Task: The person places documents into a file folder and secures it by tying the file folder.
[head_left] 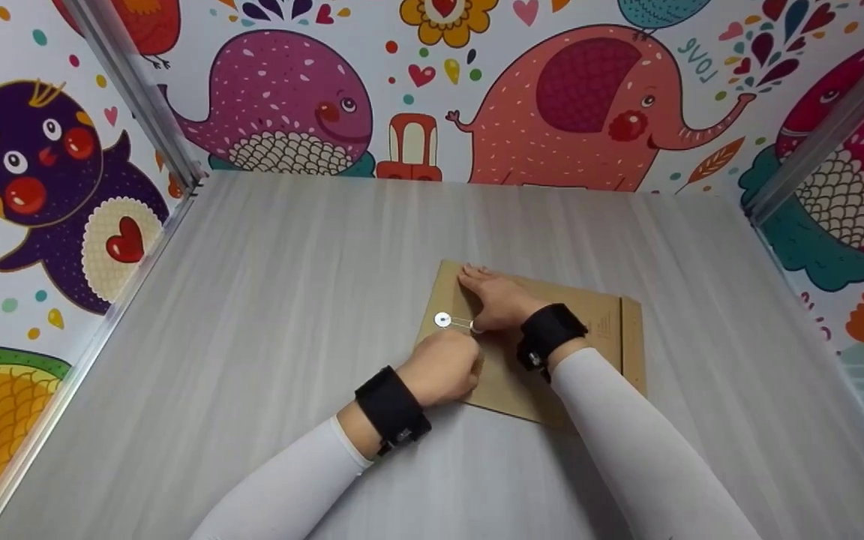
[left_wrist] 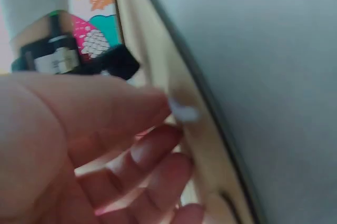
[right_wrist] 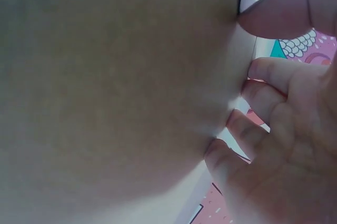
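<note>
A brown kraft paper document envelope (head_left: 499, 375) with a string-and-button closure lies on the table. One white button (head_left: 442, 319) shows near its left edge, and a thin white string (head_left: 462, 322) runs from there toward a second button by the right thumb. My left hand (head_left: 443, 367) is curled over the envelope's lower left part, appearing to pinch the string's end; its fingertips are hidden from above. In the left wrist view a blurred white spot lies beside the thumb tip. My right hand (head_left: 503, 300) presses on the envelope with fingers extended, its thumb (right_wrist: 279, 8) against the second button.
The pale wood-grain table (head_left: 289, 300) extends around the envelope. Walls printed with cartoon animals, such as an elephant (head_left: 574, 112), stand at the back and both sides. Metal posts (head_left: 139, 97) rise at the back corners. Each wrist wears a black strap (head_left: 393, 411).
</note>
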Tool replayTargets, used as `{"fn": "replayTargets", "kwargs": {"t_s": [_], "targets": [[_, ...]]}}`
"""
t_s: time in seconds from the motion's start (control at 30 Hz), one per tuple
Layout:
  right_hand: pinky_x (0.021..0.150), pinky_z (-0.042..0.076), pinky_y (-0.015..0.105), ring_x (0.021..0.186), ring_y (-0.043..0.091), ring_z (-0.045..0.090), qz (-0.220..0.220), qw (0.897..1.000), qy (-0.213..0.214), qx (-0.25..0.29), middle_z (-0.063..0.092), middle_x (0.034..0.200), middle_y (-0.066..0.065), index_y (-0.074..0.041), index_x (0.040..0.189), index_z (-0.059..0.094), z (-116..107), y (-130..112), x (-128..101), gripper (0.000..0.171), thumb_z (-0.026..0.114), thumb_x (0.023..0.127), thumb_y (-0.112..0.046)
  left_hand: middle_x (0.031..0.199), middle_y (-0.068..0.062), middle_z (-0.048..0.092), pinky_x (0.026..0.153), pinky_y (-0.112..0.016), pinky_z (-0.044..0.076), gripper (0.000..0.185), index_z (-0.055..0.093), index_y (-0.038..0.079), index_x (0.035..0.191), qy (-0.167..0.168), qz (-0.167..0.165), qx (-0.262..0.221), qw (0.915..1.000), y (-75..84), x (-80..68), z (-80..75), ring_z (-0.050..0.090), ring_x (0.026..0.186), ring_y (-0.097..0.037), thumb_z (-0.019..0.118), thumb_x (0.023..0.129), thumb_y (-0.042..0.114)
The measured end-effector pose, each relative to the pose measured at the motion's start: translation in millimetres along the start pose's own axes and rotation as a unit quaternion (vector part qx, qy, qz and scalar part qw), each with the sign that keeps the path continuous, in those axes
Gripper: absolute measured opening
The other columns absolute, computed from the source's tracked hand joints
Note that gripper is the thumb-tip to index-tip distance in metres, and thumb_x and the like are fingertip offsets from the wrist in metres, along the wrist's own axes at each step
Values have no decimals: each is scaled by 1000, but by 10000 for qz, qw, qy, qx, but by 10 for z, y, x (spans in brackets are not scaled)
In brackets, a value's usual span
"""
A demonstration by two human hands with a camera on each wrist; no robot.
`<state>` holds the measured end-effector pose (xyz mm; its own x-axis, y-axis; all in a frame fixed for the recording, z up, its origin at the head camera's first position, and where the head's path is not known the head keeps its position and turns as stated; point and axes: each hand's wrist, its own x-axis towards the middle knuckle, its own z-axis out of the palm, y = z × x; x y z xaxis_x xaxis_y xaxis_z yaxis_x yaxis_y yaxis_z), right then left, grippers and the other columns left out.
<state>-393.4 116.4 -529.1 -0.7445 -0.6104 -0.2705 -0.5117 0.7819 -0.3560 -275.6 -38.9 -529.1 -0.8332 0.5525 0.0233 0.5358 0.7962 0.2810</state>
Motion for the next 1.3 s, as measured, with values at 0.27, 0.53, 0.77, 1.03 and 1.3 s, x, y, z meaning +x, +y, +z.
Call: {"fn": "replayTargets", "kwargs": {"t_s": [0.27,0.53,0.77,1.03,1.3], "targets": [[134,20,48,166,35,18,200,9994,-40,279,21,177,15,-4,166,33,-26,11,-14,95,78,83,-11,66,2,71,70,-38,51,16,78,14,66,444,-245,-517,9974,-338,-137,-151,62,67,-19,75,80,7],[133,21,49,164,35,23,-88,9912,408,1258,32,173,17,-1,158,47,45,158,-42,80,77,84,-3,82,2,74,74,-35,57,13,81,16,74,235,83,11,9997,-364,-265,-112,69,82,-22,78,79,5],[132,21,52,163,37,25,-439,9746,804,2046,40,169,17,0,150,58,160,309,-117,66,76,86,0,90,2,73,81,-33,57,8,84,18,79,126,353,77,9993,-368,-290,-90,69,90,-18,82,78,10],[112,46,37,148,27,51,193,9180,1579,3634,62,152,12,-5,144,65,183,437,-294,50,65,94,0,86,3,71,79,-31,54,10,81,17,73,262,753,39,9968,-337,-315,-77,65,85,-17,80,78,8],[76,55,34,84,20,64,412,9549,1867,2272,73,89,7,-3,94,78,-9,8,-483,8,70,92,-5,83,1,69,78,-33,53,10,79,15,71,341,616,6,9975,-380,-371,-52,63,82,-18,80,75,7]]}}
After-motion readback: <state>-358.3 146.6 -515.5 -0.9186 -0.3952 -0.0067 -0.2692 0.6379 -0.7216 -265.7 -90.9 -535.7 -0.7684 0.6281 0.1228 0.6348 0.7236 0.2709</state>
